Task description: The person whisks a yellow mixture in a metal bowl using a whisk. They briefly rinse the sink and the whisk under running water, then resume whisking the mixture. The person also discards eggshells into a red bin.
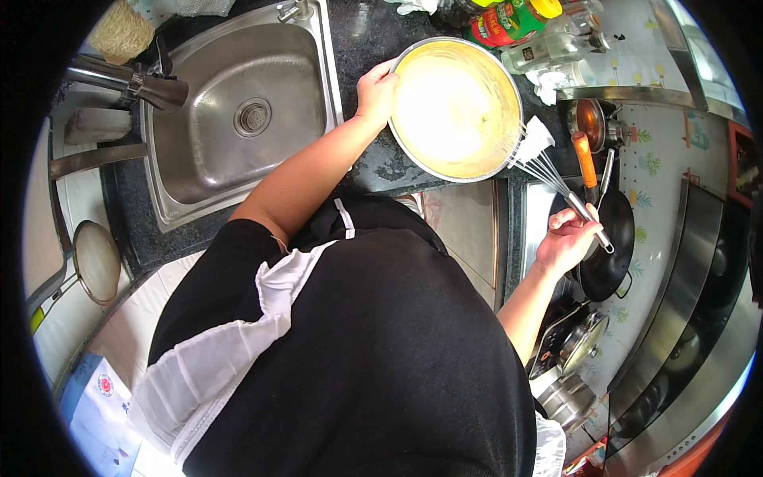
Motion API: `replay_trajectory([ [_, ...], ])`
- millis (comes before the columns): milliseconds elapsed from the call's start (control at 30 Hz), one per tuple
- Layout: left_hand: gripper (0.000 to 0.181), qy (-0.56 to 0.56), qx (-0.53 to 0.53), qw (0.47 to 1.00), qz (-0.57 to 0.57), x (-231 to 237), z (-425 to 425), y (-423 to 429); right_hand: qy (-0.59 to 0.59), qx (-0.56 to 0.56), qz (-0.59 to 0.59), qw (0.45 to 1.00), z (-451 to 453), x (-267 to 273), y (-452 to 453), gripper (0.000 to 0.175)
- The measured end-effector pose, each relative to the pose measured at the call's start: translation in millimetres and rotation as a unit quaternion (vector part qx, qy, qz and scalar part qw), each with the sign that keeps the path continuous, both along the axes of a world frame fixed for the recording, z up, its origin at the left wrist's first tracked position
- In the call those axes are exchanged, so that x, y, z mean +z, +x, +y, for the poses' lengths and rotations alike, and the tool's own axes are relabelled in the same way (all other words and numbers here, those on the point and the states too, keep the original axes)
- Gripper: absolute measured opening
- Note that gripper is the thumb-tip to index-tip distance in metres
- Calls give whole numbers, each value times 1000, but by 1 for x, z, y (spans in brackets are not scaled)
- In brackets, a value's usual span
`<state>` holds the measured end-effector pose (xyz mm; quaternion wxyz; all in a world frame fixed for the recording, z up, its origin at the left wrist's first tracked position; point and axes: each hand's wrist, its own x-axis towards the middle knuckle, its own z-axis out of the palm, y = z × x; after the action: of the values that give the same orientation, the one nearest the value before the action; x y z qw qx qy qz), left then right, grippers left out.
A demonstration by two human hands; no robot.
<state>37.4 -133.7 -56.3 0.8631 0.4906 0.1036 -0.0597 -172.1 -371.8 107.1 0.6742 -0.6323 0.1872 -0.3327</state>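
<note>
My left hand [377, 95] grips the near-left rim of a round metal mixing bowl [520, 107] on the dark stone countertop. Pale yellow batter or cream [438, 113] coats the inside of the bowl; glare washes out its middle. In my right hand [569, 238] is the metal handle of a balloon whisk [557, 179], held with thumb and fingers. The whisk's wires lie at the bowl's right rim. A white lump [536, 140] sits on or just behind those wires; whether it is cream or something else I cannot tell.
A stainless steel sink [250, 71] with a tap [295, 11] lies left of the bowl. Bottles and jars [509, 24] stand behind it. On the right are a black wok [614, 238], an orange wooden handle [584, 158], a glass-lidded pan [584, 343] and a steel pot [566, 402].
</note>
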Motion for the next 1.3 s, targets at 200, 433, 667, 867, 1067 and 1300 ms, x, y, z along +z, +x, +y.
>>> replay_trajectory([
  [200,36,-7,-9,1000,5,0,-1,-1,-76,-40,109,990,1,-19,-7,44],
  [433,39,12,-11,1000,-5,-4,0,1,-39,-6,16,999,3,3,2,49],
  [667,39,3,-15,1000,6,-4,-1,0,-113,-15,80,990,9,3,8,42],
  [867,39,-4,-11,1000,7,0,-1,-2,-67,-17,44,997,3,1,4,44],
  [1067,35,-15,-8,1000,0,-4,-1,-1,128,23,-39,991,-2,12,8,44],
  [1300,40,-11,-108,994,-16,10,14,-3,216,-48,-3,975,-12,-25,16,43],
])
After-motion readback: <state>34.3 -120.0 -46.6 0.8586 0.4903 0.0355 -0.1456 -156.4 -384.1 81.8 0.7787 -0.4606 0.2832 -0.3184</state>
